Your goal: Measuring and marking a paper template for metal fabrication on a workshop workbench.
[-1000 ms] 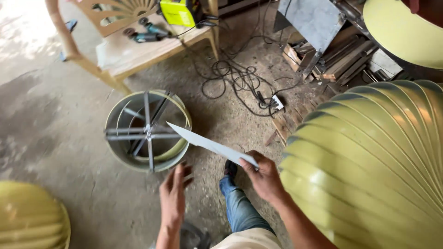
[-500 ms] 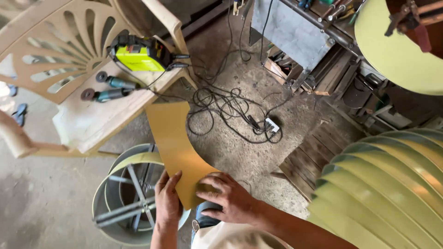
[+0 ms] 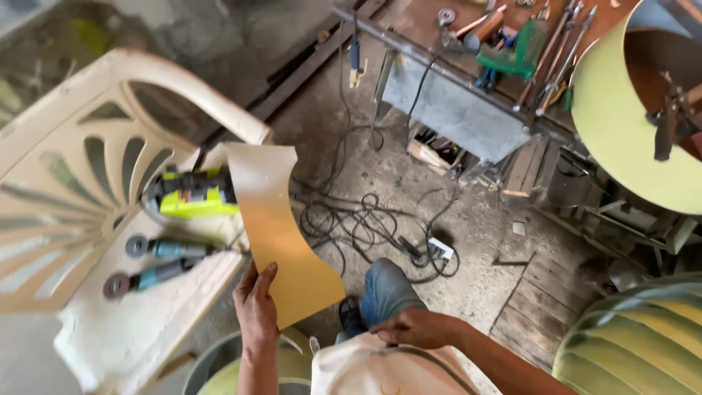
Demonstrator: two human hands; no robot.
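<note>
Now the curved metal blade stands flat-faced to the camera, its long axis running up and slightly left from the left hand, which pinches its lower edge, thumb on the face. Right hand rests loosely curled on the lap, apart from it. 2 grinders lie left on a plastic chair.
</note>
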